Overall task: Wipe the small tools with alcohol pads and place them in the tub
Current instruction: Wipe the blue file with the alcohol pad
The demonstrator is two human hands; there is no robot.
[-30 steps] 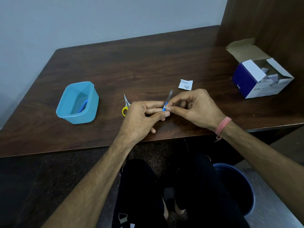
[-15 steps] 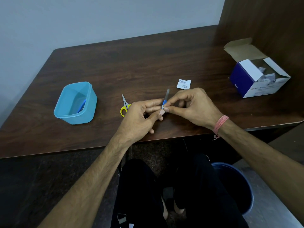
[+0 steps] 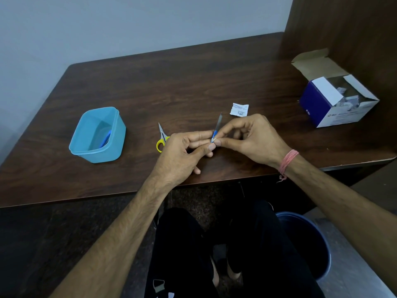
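Observation:
Near the table's front edge my left hand [image 3: 184,153] pinches the blue handle end of a small metal file [image 3: 218,125], whose grey blade points up and away. My right hand [image 3: 251,138] pinches the same handle from the right, with a bit of white pad showing between its fingertips. Small yellow-handled scissors [image 3: 161,137] lie on the table just left of my left hand, partly hidden by it. The light blue tub [image 3: 116,134] stands at the left with a blue tool [image 3: 105,138] inside.
A torn white pad wrapper [image 3: 239,109] lies just beyond my right hand. An open blue and white box of pads [image 3: 335,102] sits at the right by the wooden side panel. A dark blue bin [image 3: 309,244] stands on the floor under the table's right side.
Both hands stay together on the file. The blade has tipped from leaning right to more upright, and the fingers have shifted slightly along the handle.

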